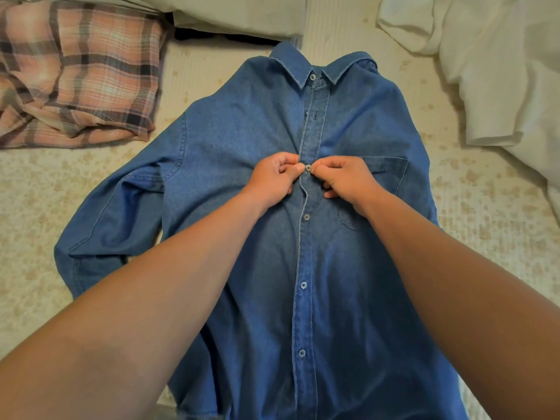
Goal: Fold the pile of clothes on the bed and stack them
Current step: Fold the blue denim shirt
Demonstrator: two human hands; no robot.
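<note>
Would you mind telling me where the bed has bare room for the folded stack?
Bare bedspread lies below the plaid shirt, left of the denim shirt. Another patch lies right of it, below the white bedding. The middle is crowded.

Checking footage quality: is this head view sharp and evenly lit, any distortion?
Head view: soft, warm light; the denim shirt darkens toward the bottom under the arms; forearms bulge at the edges from wide-angle distortion; both hands, left hand and right hand, and the button look sharp.
</note>
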